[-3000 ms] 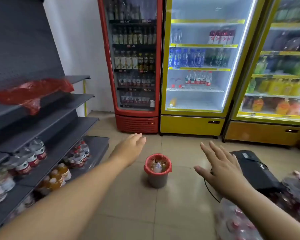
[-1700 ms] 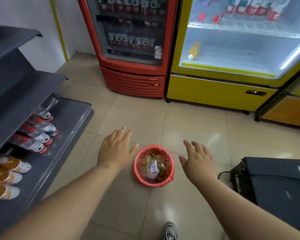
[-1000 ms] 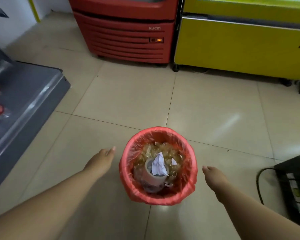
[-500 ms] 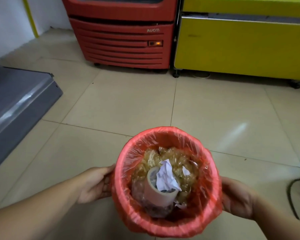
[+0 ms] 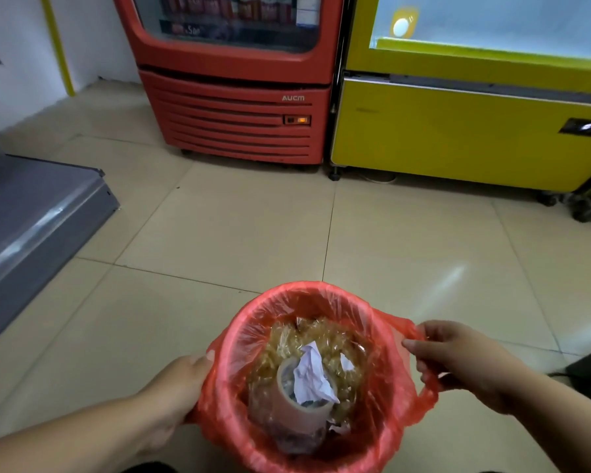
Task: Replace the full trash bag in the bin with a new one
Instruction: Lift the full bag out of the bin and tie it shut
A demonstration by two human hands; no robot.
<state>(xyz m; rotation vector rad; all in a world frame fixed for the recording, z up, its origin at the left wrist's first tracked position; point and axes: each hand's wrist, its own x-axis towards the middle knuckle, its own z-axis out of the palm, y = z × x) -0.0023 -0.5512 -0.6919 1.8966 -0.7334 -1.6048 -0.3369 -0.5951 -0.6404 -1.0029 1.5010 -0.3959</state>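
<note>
While I look down through the head camera, the right grip (image 5: 464, 363) pinches a stretched flap of the red trash bag (image 5: 401, 401) between thumb and curled fingers, and holds it out to the right, away from the round rim. The left grip (image 5: 174, 387) holds the left side of the same bag, with the thumb lying on the edge; its other fingers are under the plastic and I cannot see them. The bag lines the bin, whose wall is covered by the red film, and it sits low in the view between both forearms. Inside lie a beige tape roll (image 5: 287, 407), a crumpled white paper (image 5: 313, 375) stuck in the roll's hole, and yellowish crinkled film (image 5: 304, 339) around them. The tiled floor (image 5: 236, 233) spreads beyond. Farther back stand a red cooler (image 5: 239, 114) and, just beside it on the right, a yellow cooler (image 5: 458, 131). At the left there is a grey shelf base (image 5: 31, 216).
</note>
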